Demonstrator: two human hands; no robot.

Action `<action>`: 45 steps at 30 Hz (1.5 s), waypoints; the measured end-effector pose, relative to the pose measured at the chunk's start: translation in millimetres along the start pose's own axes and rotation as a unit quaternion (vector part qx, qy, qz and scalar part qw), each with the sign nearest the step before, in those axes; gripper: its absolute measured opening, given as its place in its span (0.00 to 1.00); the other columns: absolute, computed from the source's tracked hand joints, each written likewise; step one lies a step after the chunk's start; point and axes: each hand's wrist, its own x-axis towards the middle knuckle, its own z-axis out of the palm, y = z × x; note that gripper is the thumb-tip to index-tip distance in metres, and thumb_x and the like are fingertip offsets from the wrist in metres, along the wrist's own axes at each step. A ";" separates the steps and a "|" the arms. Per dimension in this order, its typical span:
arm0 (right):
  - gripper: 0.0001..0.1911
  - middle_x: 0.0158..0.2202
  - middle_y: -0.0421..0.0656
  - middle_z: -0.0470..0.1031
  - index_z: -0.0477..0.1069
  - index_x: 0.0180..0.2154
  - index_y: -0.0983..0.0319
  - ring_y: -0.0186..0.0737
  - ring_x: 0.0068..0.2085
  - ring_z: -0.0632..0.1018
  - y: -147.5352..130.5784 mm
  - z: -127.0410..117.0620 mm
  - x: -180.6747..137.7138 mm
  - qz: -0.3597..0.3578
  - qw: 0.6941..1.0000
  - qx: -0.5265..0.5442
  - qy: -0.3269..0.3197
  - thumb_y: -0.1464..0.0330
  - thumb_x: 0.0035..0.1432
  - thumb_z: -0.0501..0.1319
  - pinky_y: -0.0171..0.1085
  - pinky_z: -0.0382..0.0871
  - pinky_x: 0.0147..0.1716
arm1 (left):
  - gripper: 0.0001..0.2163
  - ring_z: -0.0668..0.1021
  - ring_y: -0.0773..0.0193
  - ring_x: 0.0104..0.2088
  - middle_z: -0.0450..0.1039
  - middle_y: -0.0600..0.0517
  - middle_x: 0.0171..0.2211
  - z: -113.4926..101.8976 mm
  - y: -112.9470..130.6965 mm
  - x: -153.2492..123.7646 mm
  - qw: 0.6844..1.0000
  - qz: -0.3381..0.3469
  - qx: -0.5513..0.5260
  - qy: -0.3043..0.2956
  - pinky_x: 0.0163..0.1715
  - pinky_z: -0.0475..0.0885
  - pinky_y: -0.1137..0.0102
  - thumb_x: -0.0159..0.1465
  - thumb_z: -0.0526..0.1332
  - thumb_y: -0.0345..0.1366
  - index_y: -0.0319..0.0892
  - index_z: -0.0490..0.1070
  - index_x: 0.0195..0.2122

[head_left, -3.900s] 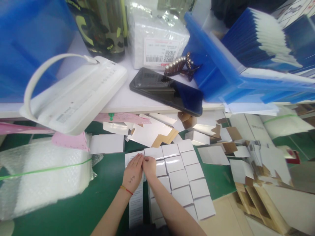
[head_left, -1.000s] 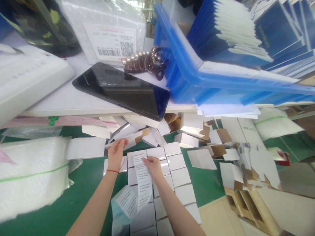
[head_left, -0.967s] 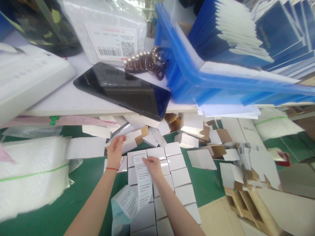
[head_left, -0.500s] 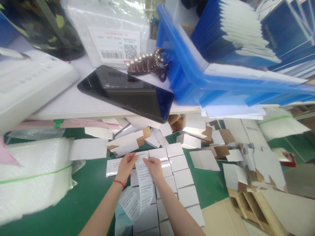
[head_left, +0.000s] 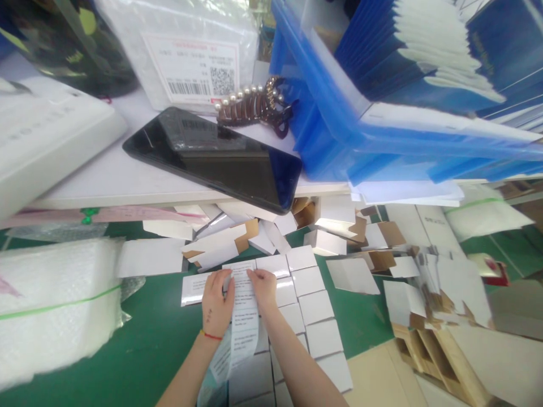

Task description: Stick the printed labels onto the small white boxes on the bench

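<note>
Head camera, looking down: two bare forearms reach up from the lower edge and meet over a long strip of printed labels (head_left: 244,316) trailing toward the viewer across the green surface (head_left: 139,350). Palm down, the left hand (head_left: 216,302), a red string at its wrist, lies with fingers (head_left: 217,278) extended and flat, pressing the strip's left edge. Opposite it, the right hand (head_left: 263,288) curls its fingers (head_left: 254,275) lightly onto the strip's upper right corner; whether they pinch the paper or only press it cannot be told. Beneath and right of the hands, small white boxes (head_left: 311,305) sit touching in neat rows. Just left lies a single white label (head_left: 193,287), and farther left a banded bundle of bubble wrap (head_left: 55,308). Beyond, loose folded cartons (head_left: 224,246) pile against a raised white shelf carrying a black phone (head_left: 212,158), a pearl hair claw (head_left: 250,105) and a blue bin (head_left: 382,141) of booklets.
</note>
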 end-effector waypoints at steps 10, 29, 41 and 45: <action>0.21 0.16 0.39 0.63 0.66 0.16 0.63 0.33 0.23 0.61 -17.7 -3.3 -4.6 -0.040 0.996 -0.084 0.004 0.54 0.48 0.59 0.36 0.53 0.25 | 0.20 0.69 0.57 0.60 0.66 0.44 0.59 6.7 1.3 -11.6 0.964 0.185 0.136 -0.130 0.58 0.72 0.57 0.67 0.51 0.28 0.34 0.62 0.60; 0.17 0.16 0.41 0.64 0.65 0.16 0.63 0.34 0.22 0.62 -18.4 -5.2 -3.5 -0.042 0.989 -0.144 -0.012 0.60 0.50 0.54 0.37 0.52 0.25 | 0.25 0.70 0.56 0.59 0.66 0.41 0.59 21.4 -2.9 -3.6 0.945 0.240 0.170 -0.142 0.57 0.73 0.57 0.59 0.51 0.23 0.29 0.65 0.59; 0.18 0.14 0.39 0.59 0.64 0.14 0.64 0.31 0.21 0.58 -14.4 -7.7 -0.3 -0.083 0.980 -0.178 -0.011 0.63 0.52 0.55 0.37 0.48 0.23 | 0.24 0.70 0.57 0.59 0.68 0.43 0.58 21.9 -3.7 -4.8 0.937 0.248 0.208 -0.133 0.57 0.72 0.59 0.59 0.51 0.24 0.29 0.67 0.58; 0.18 0.15 0.37 0.61 0.67 0.16 0.65 0.30 0.22 0.60 -8.8 -9.2 -0.1 -0.058 0.987 -0.145 -0.041 0.59 0.48 0.62 0.35 0.49 0.23 | 0.22 0.70 0.55 0.59 0.68 0.43 0.58 4.5 -12.9 -13.1 0.927 0.223 0.283 -0.099 0.57 0.71 0.54 0.64 0.49 0.26 0.30 0.66 0.59</action>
